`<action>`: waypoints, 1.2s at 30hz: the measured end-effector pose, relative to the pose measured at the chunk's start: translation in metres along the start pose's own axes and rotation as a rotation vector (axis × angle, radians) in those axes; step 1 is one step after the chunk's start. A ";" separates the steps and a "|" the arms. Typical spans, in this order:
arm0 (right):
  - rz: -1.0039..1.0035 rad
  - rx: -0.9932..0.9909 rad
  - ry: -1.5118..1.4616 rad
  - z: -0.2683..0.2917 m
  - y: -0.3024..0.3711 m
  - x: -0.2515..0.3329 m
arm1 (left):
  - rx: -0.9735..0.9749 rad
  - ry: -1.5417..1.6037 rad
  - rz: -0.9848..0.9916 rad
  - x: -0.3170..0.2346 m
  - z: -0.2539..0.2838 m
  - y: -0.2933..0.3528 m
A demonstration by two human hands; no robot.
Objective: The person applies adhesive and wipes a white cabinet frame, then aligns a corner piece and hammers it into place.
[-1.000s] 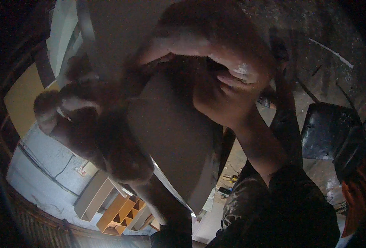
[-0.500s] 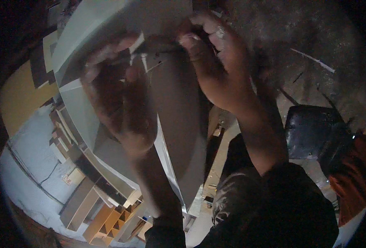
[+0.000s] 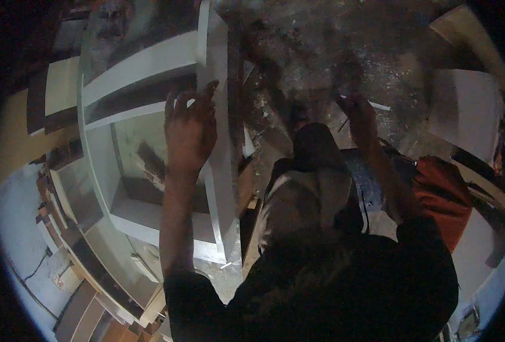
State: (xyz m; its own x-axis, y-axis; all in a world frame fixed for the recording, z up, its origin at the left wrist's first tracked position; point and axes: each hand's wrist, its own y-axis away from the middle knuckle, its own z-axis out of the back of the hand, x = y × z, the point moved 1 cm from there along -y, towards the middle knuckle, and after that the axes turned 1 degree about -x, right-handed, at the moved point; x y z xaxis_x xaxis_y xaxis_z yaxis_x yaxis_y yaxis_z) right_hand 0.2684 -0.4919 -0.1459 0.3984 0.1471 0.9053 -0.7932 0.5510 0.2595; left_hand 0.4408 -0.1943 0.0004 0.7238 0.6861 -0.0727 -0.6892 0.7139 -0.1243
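My left hand (image 3: 191, 134) is at the right side of a white box-like cabinet frame (image 3: 167, 225), over one of its inner rails. Its fingers are spread, and a bit of white shows between them. Farther right, my right hand (image 3: 357, 111) reaches down over the dark floor, dim and smeared by motion. A thin white stick (image 3: 380, 106) lies close beside this hand; whether they touch is unclear. What the right fingers hold, if anything, does not show.
Panels and boards (image 3: 101, 251) are stacked against a pale blue wall at the left. An orange cloth (image 3: 443, 191) and a large pale panel (image 3: 463, 111) are at the right. Pale scraps are scattered over the floor (image 3: 303, 43).
Both hands were close together, raised over the pale panels. They have parted: the left is lower at the cabinet, the right has gone out toward the floor. The view has shifted.
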 end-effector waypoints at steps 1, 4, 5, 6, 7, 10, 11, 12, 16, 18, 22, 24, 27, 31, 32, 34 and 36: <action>0.010 -0.011 -0.069 0.013 -0.001 -0.001 | 0.015 0.003 0.017 -0.002 0.001 -0.001; 0.202 -0.140 -0.507 0.019 -0.009 -0.021 | -0.083 -0.070 -0.036 0.003 -0.011 -0.009; 0.227 -0.146 -0.574 0.019 -0.011 -0.016 | -0.027 -0.057 0.019 0.001 -0.012 -0.012; 0.248 -0.146 -0.643 0.016 -0.010 -0.001 | 0.038 -0.046 0.080 -0.001 -0.011 -0.011; 0.203 -0.108 -0.589 0.016 -0.004 0.013 | 0.103 -0.034 0.141 -0.003 -0.008 -0.011; 0.188 -0.037 -0.588 0.010 0.010 0.016 | 0.018 0.023 0.081 -0.014 0.002 -0.012; 0.206 -0.005 -0.615 0.004 0.011 0.015 | -0.033 0.014 0.041 -0.016 -0.001 -0.007; 0.201 -0.052 -0.476 0.002 0.015 0.017 | -0.085 0.009 0.002 -0.019 -0.010 0.001; 0.337 -0.156 0.066 0.012 0.021 0.024 | -0.195 -0.108 0.147 -0.027 -0.021 0.006; 0.347 -0.161 0.112 0.017 0.022 0.032 | -0.069 -0.091 0.138 -0.017 -0.014 0.010; 0.267 -0.150 -0.081 0.015 0.014 0.041 | 0.058 -0.175 0.096 -0.013 -0.007 0.010; 0.355 -0.144 -0.043 0.013 0.002 0.018 | 0.020 -0.168 0.058 -0.014 -0.009 0.005; 0.467 -0.093 0.078 0.009 -0.002 0.019 | 0.026 -0.088 0.059 -0.010 -0.013 0.005; 0.339 -0.078 0.063 0.002 0.004 0.026 | 0.013 -0.078 0.110 -0.018 -0.011 -0.003; 0.281 -0.064 0.036 0.001 0.004 0.030 | -0.017 -0.065 0.103 -0.016 -0.013 -0.002; 0.145 -0.025 -0.013 0.000 0.003 0.036 | -0.078 -0.039 0.089 -0.008 -0.020 0.002; 0.099 -0.021 -0.074 0.000 0.003 0.041 | -0.012 -0.049 0.116 -0.011 -0.019 -0.003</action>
State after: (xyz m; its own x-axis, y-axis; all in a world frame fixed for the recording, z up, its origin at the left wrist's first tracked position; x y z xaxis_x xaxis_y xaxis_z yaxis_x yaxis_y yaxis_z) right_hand 0.2823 -0.4838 -0.1081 0.2831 0.1407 0.9487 -0.8167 0.5540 0.1615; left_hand 0.4357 -0.2061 -0.0168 0.6365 0.7703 -0.0385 -0.7676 0.6278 -0.1293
